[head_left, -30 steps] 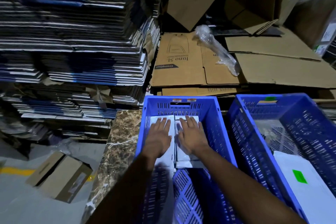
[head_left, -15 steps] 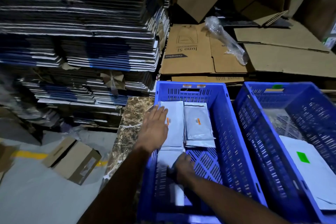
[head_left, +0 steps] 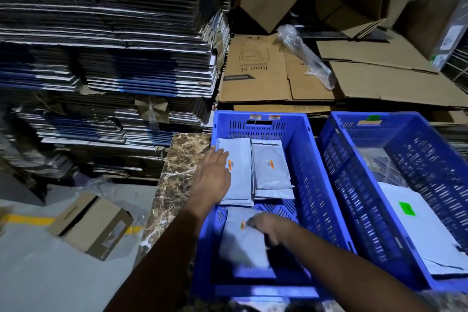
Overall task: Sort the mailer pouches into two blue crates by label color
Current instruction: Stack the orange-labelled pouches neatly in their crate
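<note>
Two hands' flat, open fingers (head_left: 219,157) rest on pouches (head_left: 239,175), gripping nothing.

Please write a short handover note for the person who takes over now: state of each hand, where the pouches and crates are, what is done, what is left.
Left hand: open, flat on the far-left pouch in the left crate.
Right hand: on the near pouch in the same crate; blurred, so its grip is unclear.
Left crate: three orange-label pouches visible, two side by side at the far end, including the far-right pouch, and one nearer.
Right crate: green-label pouch at the near end.
Done: the visible pouches are sorted by label color.
Left: straighten the near pouch. No unsorted pouches are in view.
</note>
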`<act>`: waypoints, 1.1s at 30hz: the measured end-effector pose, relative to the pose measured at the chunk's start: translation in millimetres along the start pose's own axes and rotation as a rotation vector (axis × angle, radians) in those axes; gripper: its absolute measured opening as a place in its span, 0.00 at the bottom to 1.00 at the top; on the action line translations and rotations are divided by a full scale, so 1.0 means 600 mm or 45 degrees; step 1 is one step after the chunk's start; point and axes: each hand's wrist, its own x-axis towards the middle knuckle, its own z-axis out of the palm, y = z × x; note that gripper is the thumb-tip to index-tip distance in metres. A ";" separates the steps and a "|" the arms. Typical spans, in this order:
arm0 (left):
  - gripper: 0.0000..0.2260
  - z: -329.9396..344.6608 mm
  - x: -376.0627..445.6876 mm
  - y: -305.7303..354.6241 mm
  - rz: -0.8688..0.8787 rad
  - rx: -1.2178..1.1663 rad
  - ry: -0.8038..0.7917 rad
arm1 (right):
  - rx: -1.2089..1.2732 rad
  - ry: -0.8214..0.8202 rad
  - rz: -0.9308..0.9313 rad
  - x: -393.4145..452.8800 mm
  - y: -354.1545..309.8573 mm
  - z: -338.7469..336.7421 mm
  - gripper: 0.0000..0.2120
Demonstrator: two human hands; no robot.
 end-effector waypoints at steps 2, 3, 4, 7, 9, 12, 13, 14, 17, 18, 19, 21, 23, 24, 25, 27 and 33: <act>0.23 -0.005 -0.001 0.002 0.002 -0.054 0.009 | -0.008 -0.049 -0.019 -0.032 -0.010 -0.039 0.13; 0.22 -0.008 -0.003 0.003 -0.006 -0.105 0.025 | -0.086 -0.109 -0.080 -0.041 -0.011 -0.055 0.12; 0.22 -0.010 -0.004 0.002 -0.011 -0.165 0.047 | -0.098 -0.169 -0.103 -0.060 -0.012 -0.068 0.11; 0.19 -0.016 -0.012 -0.006 -0.039 -0.257 0.121 | 0.057 -0.361 -0.089 -0.088 0.002 -0.100 0.07; 0.18 -0.023 -0.016 -0.002 -0.076 -0.336 0.178 | 0.344 -0.474 -0.142 -0.105 0.013 -0.108 0.08; 0.17 -0.049 -0.027 0.030 -0.192 -0.591 0.225 | 0.452 -0.328 -0.506 -0.122 0.002 -0.132 0.09; 0.17 -0.056 -0.030 0.045 -0.229 -0.647 0.194 | 0.478 -0.263 -0.602 -0.125 -0.010 -0.138 0.11; 0.18 -0.062 -0.033 0.059 -0.272 -0.702 0.121 | 0.515 -0.216 -0.679 -0.128 -0.023 -0.143 0.12; 0.17 -0.058 -0.030 0.085 -0.429 -1.052 -0.121 | 0.595 -0.066 -0.833 -0.124 -0.053 -0.142 0.14; 0.13 -0.050 -0.026 0.087 -0.475 -1.218 -0.131 | 0.596 -0.040 -0.847 -0.120 -0.057 -0.141 0.15; 0.11 -0.044 -0.022 0.087 -0.525 -1.337 -0.099 | 0.599 -0.041 -0.851 -0.117 -0.057 -0.140 0.17; 0.11 -0.032 -0.006 0.083 -0.623 -1.347 0.027 | 0.559 -0.056 -0.834 -0.109 -0.052 -0.140 0.21; 0.13 -0.028 0.011 0.081 -0.675 -1.188 0.062 | 0.435 0.054 -0.825 -0.094 -0.051 -0.137 0.27; 0.14 -0.028 0.020 0.080 -0.674 -1.082 0.046 | 0.357 0.171 -0.822 -0.082 -0.056 -0.135 0.29; 0.16 -0.029 0.027 0.080 -0.661 -0.996 0.022 | 0.286 0.293 -0.820 -0.067 -0.065 -0.135 0.30; 0.23 -0.025 0.041 0.073 -0.600 -0.886 -0.002 | 0.148 0.461 -0.788 -0.031 -0.093 -0.134 0.28; 0.21 -0.039 0.048 0.033 -0.335 -0.374 0.148 | -0.221 0.513 -0.716 0.082 -0.178 -0.106 0.29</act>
